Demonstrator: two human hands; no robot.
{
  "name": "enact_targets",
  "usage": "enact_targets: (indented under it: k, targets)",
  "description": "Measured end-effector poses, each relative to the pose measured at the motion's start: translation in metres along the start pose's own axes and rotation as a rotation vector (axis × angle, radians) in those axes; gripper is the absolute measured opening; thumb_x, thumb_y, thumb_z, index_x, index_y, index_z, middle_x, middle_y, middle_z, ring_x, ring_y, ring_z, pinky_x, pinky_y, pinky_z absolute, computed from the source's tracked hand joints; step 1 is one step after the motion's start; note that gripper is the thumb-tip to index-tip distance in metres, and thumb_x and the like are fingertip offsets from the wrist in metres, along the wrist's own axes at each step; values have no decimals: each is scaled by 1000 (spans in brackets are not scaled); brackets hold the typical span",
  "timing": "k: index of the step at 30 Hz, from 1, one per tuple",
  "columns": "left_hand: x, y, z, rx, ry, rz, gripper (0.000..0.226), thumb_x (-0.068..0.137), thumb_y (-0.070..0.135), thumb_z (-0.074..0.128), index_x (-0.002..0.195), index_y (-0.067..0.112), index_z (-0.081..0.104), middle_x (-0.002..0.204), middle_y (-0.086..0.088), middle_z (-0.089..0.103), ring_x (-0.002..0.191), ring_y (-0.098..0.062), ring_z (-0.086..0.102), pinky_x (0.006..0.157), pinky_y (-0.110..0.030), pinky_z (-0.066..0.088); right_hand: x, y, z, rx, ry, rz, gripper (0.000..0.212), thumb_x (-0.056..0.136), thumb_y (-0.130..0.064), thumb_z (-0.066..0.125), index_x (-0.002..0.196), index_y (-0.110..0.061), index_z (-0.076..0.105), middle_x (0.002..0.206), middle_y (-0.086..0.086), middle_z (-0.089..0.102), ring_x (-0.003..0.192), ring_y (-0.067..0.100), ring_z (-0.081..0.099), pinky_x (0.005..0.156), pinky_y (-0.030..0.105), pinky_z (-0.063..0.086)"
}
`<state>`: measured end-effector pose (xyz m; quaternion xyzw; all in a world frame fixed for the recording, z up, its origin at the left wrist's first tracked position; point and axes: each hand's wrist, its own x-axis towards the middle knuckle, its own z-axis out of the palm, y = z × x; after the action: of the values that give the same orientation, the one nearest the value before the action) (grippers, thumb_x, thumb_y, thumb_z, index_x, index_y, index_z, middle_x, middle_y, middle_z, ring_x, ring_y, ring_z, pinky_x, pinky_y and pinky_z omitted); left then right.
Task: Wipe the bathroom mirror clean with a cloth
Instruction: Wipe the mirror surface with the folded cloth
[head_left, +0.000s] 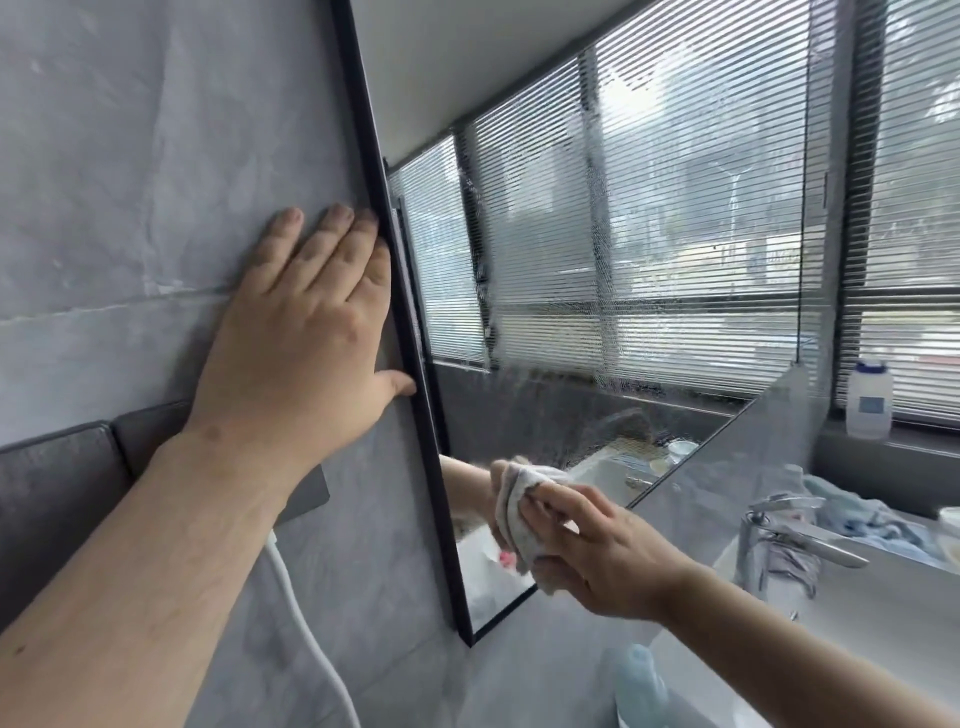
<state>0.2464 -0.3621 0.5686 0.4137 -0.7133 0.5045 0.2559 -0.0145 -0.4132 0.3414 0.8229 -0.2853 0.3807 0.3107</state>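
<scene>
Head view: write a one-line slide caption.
Right hand holds a cloth against the streaky mirror; left hand rests flat on the wall beside its frame.

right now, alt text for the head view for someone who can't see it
A right hand holds a pale cloth against the lower part of a streaky, black-framed mirror, which reflects slatted window blinds. The left hand lies flat on the grey wall beside the frame.

Person, both arms in view
Left hand (306, 332) and right hand (597, 551) bare; forearms bare to the frame edge; nails short; small spots on left forearm.
</scene>
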Motion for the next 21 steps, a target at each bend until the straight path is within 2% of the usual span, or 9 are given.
enact_targets:
  k: [2, 3, 6, 8, 11, 13, 15, 18, 21]
  targets:
    - [0, 0, 0, -5, 3, -4, 109, 57, 50, 87, 137, -10, 45, 149, -25, 42, 142, -38, 36, 121, -53, 16, 4, 25, -4, -31, 39, 76, 47, 95, -25, 58, 138, -7, 50, 139, 10, 43, 113, 30, 51, 101, 33, 45]
    - [0, 0, 0, -7, 3, -5, 109, 56, 50, 87, 137, -10, 45, 149, -25, 42, 142, -38, 36, 121, -53, 16, 7, 39, -6, -50, 97, 179, 46, 95, -24, 56, 137, -8, 49, 138, 11, 46, 111, 32, 52, 96, 37, 47]
    - [0, 1, -1, -11, -4, -4, 109, 56, 49, 88, 137, -10, 45, 149, -25, 42, 142, -38, 36, 121, -53, 17, 16, 89, -13, -134, 303, 740, 44, 93, -21, 48, 133, -5, 56, 126, 18, 61, 108, 40, 56, 97, 44, 42]
    - [0, 1, -1, -8, -7, -1, 109, 56, 50, 88, 136, -10, 45, 149, -25, 43, 142, -38, 36, 120, -53, 17, 12, 115, -15, -111, 333, 1113, 38, 94, -24, 45, 125, -7, 60, 118, 19, 63, 110, 38, 54, 97, 43, 38]
    - [0, 1, -2, -8, -11, -2, 109, 56, 50, 88, 136, -11, 45, 148, -25, 43, 142, -38, 36, 120, -54, 18, 7, 114, -1, 72, 376, 1300, 37, 102, -34, 34, 116, -12, 61, 114, 15, 55, 112, 34, 49, 94, 39, 37]
    - [0, 2, -3, -8, -15, -3, 109, 56, 50, 87, 136, -10, 46, 148, -25, 43, 141, -38, 36, 120, -54, 18, 16, 93, 10, 115, 437, 1270, 47, 100, -44, 32, 123, -14, 60, 116, 12, 52, 115, 30, 46, 103, 42, 38]
    - [1, 2, -3, -2, -23, -1, 109, 56, 50, 87, 136, -10, 46, 148, -25, 43, 141, -38, 37, 120, -54, 19, 34, 66, 15, 112, 533, 1157, 55, 95, -45, 32, 126, -10, 60, 117, 13, 54, 115, 26, 44, 105, 41, 35]
    - [1, 2, -2, 0, -30, -2, 108, 54, 49, 88, 135, -10, 47, 148, -25, 44, 141, -38, 38, 120, -54, 19, 66, 26, 14, 90, 679, 889, 38, 93, -28, 46, 119, -4, 58, 111, 16, 60, 105, 24, 48, 96, 33, 38]
    - [0, 2, -3, -10, -30, -7, 108, 54, 49, 89, 135, -10, 48, 147, -25, 44, 140, -39, 38, 119, -54, 19, 89, -11, 15, 80, 716, 488, 24, 93, -19, 54, 114, -7, 51, 111, 15, 63, 102, 26, 56, 94, 33, 45]
